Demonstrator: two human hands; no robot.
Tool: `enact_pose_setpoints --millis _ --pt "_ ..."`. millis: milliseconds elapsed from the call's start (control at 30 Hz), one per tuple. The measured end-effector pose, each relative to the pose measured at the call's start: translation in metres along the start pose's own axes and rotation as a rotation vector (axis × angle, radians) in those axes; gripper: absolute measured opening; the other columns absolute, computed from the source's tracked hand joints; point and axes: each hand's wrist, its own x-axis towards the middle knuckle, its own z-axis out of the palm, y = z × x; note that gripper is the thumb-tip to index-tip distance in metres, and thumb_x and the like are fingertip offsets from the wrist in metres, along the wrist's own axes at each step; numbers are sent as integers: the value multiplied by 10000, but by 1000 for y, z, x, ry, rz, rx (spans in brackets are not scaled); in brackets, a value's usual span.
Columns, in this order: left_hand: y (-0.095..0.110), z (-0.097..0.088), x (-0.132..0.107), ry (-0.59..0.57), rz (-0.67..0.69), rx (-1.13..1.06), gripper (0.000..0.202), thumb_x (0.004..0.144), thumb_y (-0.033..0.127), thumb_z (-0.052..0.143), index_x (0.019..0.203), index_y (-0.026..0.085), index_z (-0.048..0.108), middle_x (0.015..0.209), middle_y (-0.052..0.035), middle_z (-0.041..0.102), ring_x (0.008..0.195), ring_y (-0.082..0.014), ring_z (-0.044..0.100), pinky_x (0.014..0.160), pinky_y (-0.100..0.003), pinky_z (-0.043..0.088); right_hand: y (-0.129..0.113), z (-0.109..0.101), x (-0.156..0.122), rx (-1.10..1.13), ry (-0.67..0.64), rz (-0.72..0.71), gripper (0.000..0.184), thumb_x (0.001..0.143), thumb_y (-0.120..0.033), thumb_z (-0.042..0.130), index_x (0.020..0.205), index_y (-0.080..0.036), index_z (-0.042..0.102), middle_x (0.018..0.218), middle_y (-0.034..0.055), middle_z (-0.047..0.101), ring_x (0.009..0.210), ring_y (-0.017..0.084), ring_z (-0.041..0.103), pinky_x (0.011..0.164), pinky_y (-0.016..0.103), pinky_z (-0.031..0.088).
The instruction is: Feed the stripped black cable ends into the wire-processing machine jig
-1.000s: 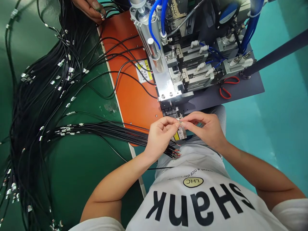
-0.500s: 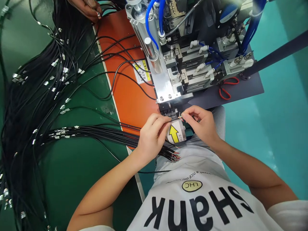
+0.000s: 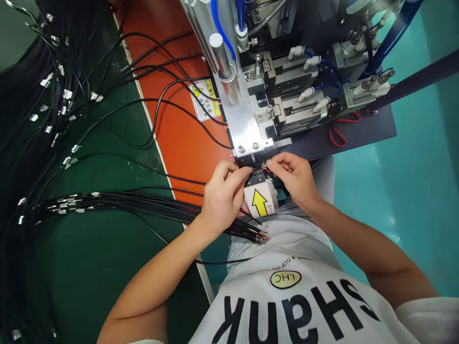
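1. One silver-and-black metal machine with blue tubes (image 3: 247,124) stands ahead.
2. Bundled round black cables (image 3: 150,203) pass beneath the left hand (image 3: 222,191).
3. Its grip pinches one thin black cable (image 3: 255,168) at the machine's front; the right hand (image 3: 294,179) pinches the cable's fine coloured wires (image 3: 265,166).
4. Likely step: lining up those wires; the next move calls for keeping them straight.

A thin black cable (image 3: 256,168) runs roughly level, a short span of it showing between the fingers of the left hand (image 3: 223,193) and the right hand (image 3: 293,180). Its end splits into fine wires (image 3: 266,168), red and pale ones among them, pinched at the right fingertips. The span sits at a small black fixture (image 3: 256,177); whether it touches cannot be told.
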Motion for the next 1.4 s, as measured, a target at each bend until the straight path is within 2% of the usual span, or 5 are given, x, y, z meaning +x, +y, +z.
enact_pose_setpoints --millis 400,700,933,1200,1400 --pt "-5 3 -3 -53 19 75 307 922 103 499 1158 222 656 958 -47 537 861 -144 583 684 -249 493 2 0 1 11 -4 8 191 806 -363 761 769 -195 677 721 -7 642 658 128 548 635 276 441" --pt "-4 3 -1 -93 47 111 373 906 95 456 1191 239 648 980 -56 516 874 -154 573 690 -254 495 3 1 1 10 -13 -11 195 816 -363 746 780 -191 664 722 -10 634 659 126 551 631 272 442" --pt "-3 2 0 -113 64 221 371 906 127 439 1179 247 660 938 -54 492 759 -135 526 557 -210 396 2 3 1 5 -4 2 231 807 -406 742 778 -197 646 722 -7 616 647 133 543 628 281 456" --pt "1 4 2 -109 59 286 322 967 211 418 1165 249 670 920 -73 530 795 -164 545 616 -245 419 7 5 2 -52 7 -21 198 837 -372 701 784 -197 623 692 -15 594 617 124 534 589 270 437" --pt "-1 2 2 -136 59 239 360 921 134 438 1185 245 657 964 -72 518 830 -161 559 606 -233 423 4 -3 0 -31 -52 38 224 852 -403 698 821 -186 652 713 -7 621 611 125 566 602 276 477"
